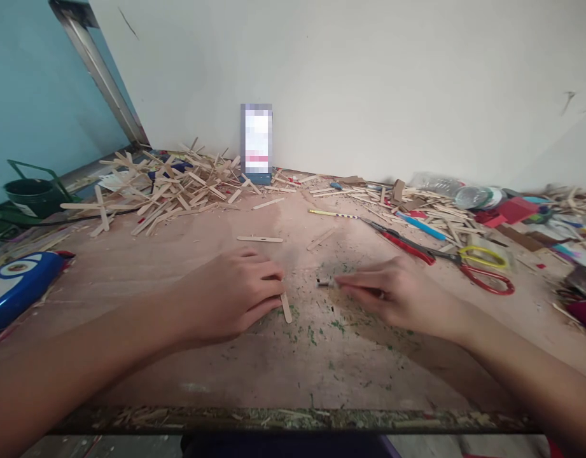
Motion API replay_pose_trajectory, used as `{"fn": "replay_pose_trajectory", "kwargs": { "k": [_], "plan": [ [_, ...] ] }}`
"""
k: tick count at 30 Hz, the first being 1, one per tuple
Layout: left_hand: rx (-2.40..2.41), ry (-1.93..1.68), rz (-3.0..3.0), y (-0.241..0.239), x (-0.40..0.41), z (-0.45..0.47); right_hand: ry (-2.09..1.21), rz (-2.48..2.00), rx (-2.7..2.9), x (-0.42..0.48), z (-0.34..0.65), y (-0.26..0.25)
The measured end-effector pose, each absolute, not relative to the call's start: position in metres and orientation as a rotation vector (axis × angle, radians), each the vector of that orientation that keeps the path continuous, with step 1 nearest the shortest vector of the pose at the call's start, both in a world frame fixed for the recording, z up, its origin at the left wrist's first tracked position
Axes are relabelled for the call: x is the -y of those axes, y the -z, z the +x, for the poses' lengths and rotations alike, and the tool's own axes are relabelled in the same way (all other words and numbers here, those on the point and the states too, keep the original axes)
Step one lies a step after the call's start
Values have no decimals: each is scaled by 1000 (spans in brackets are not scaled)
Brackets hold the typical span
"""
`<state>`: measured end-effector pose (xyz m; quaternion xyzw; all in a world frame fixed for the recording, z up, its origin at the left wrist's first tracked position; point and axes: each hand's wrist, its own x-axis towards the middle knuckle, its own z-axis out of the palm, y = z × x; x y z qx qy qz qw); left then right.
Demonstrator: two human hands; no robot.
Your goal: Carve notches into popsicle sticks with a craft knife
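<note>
My left hand (247,286) rests low on the tabletop with its fingers curled together. From under its fingertips a pale wooden craft stick (286,309) sticks out toward me. To the right, my right hand (385,289) pinches a small, slightly blurred metal piece (325,282) between thumb and fingers; its exact kind is unclear. A gap separates the two hands. Green and dark shavings (338,326) lie scattered between and below them. Beyond my left hand lies another craft stick (259,240) with a dark mark in its middle.
A phone (257,140) stands at the back beside a heap of craft sticks (178,184). Past my right hand lie a yellow pencil (326,213), red-handled pliers (402,245), scissors (483,267) and a blue pen (421,226). A blue object (23,286) lies at left.
</note>
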<state>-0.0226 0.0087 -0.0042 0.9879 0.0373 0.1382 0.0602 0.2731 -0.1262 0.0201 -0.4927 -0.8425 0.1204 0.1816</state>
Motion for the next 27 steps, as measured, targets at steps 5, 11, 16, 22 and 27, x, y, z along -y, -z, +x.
{"fn": "replay_pose_trajectory", "kwargs": {
  "k": [5,11,16,22,27],
  "plan": [
    [-90,-425,3000,6,-8,-22,-558,-1310,2353,129,271,-28],
    [-58,-436,2998,10,-8,-22,-448,-1406,2265,127,270,-24],
    [-55,-435,2986,9,-7,-22,-522,-1378,2362,129,271,-26],
    [-80,-449,2996,9,-6,-20,-640,-1312,2389,132,269,-26],
    [-70,-439,2995,10,-7,-21,-355,-1489,2248,130,270,-21]
  ]
}}
